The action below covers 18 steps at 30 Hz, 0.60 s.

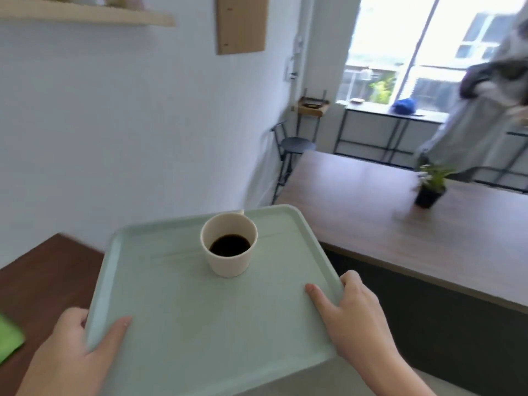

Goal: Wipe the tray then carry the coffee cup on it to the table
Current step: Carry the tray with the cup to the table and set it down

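Observation:
A pale green tray is held in the air in front of me, roughly level. On its far half stands an upright cream paper coffee cup with dark coffee inside. My left hand grips the tray's near left edge, thumb on top. My right hand grips the near right edge, thumb lying on the tray's surface. A long brown table stretches away to the right, beyond the tray.
A small potted plant stands on the table. A dark wooden counter with a green cloth lies at left. A black stool stands by the wall. A person in pale clothes stands at the far right near the window.

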### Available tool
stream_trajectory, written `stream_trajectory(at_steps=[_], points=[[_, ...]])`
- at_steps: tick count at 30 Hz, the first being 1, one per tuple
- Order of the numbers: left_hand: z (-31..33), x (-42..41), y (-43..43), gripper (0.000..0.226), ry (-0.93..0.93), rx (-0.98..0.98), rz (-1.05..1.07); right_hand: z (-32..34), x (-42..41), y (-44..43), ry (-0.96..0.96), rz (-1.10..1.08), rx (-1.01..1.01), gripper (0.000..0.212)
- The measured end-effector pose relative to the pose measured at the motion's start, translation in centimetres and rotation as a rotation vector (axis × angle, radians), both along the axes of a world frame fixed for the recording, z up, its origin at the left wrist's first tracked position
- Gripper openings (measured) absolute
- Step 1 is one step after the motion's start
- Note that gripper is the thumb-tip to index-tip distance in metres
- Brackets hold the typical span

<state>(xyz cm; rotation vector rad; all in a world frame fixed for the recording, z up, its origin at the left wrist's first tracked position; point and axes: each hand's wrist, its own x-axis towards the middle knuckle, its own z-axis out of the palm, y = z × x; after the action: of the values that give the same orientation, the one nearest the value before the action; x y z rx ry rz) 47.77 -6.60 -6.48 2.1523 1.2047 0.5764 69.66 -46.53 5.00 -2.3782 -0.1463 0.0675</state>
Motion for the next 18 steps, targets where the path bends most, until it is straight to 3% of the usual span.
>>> stream_trajectory(at_steps=[5, 9, 12, 18], points=[[-3.4, 11.5, -0.1, 0.064, 0.085, 0.003, -0.164, -1.2, 2.6, -6.1, 0.043, -0.209, 0.088, 0.046], [1.3, 19.1, -8.0, 0.06, 0.05, -0.026, -0.281, -2.0, 5.0, -9.1, 0.056, -0.329, 0.085, 0.045], [4.8, 23.9, -13.0, 0.043, 0.042, -0.019, -0.349, -2.4, 7.6, -10.4, 0.057, -0.41, 0.069, 0.045], [5.5, 35.4, -15.5, 0.035, -0.005, -0.151, -0.506, -2.9, 14.7, -10.5, 0.067, -0.544, 0.029, 0.047]])
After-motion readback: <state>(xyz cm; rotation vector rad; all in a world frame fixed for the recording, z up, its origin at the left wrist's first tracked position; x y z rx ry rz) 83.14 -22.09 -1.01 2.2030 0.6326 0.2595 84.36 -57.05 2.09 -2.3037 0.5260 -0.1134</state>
